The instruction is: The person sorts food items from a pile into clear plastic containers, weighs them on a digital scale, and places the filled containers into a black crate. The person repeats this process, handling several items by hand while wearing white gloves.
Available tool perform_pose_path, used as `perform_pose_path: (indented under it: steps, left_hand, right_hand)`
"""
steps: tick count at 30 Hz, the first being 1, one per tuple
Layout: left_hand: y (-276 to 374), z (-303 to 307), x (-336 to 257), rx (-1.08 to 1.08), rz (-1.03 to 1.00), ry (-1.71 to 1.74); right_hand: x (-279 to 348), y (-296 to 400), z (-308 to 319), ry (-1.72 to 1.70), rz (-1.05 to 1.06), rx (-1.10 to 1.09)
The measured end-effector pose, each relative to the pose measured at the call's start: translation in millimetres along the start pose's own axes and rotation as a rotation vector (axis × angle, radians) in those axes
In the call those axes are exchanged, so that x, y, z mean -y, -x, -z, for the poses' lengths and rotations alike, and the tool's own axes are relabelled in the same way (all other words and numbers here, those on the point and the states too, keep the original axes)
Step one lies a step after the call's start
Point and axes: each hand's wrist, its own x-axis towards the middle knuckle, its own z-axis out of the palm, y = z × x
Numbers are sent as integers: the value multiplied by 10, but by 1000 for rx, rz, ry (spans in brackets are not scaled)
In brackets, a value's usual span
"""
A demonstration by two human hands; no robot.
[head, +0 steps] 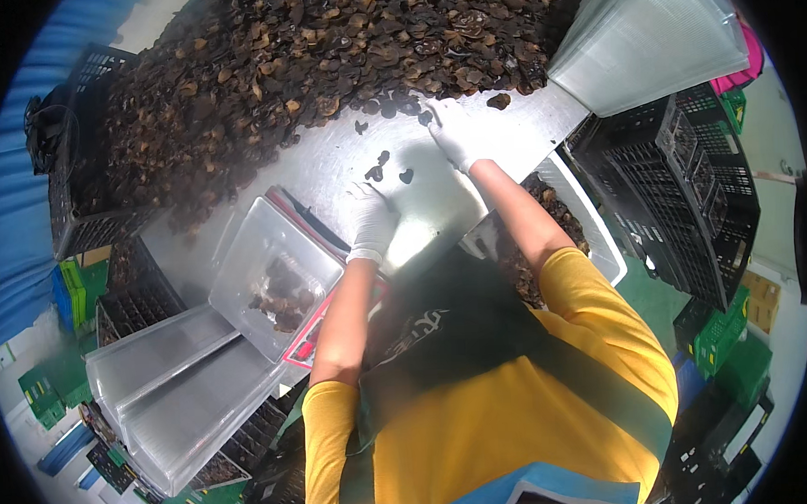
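Note:
A large heap of dark brown pieces (340, 45), which look like wood ear fungus, covers the far part of a shiny metal table (325, 154). My right hand (454, 133), in a white glove, reaches to the near edge of the heap. Its fingertips are beside a small dark piece (425, 118); whether they pinch it is unclear. My left hand (374, 219), also gloved, rests low over the metal with its fingers somewhat apart and nothing visible in them. Just beyond its fingertips lie a few loose pieces (374, 173) and one heart-shaped piece (406, 177).
Left of my left arm, a clear plastic tub (241, 252) holding some pieces sits on a red-edged scale (309, 337). Stacked clear tubs (186, 390) stand lower left, another stack (651, 45) upper right. A white bin (606, 260) with pieces and black crates (664, 186) are at right.

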Motion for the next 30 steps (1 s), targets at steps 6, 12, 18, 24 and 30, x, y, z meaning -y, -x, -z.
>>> perform_pose_path:
  steps: [6,12,18,24,30]
  left_hand:
    - [-223,539,74,82,17,303]
    - [-992,419,70,-412,-382,266]
    - [-874,534,-90,-95,-126,275]
    - [-1475,338,12,-413,-311,428]
    - [-1489,327,-84,-326,-124,179]
  right_hand:
    - [203,26,-127,-364,-92,167]
    - [297,-315,-248,100,209,-107]
    - [332,357,-226,-231,325,80]
    - [497,-252,-362,-35,143,-88]
    - [330,-311,-452,212,90,81]
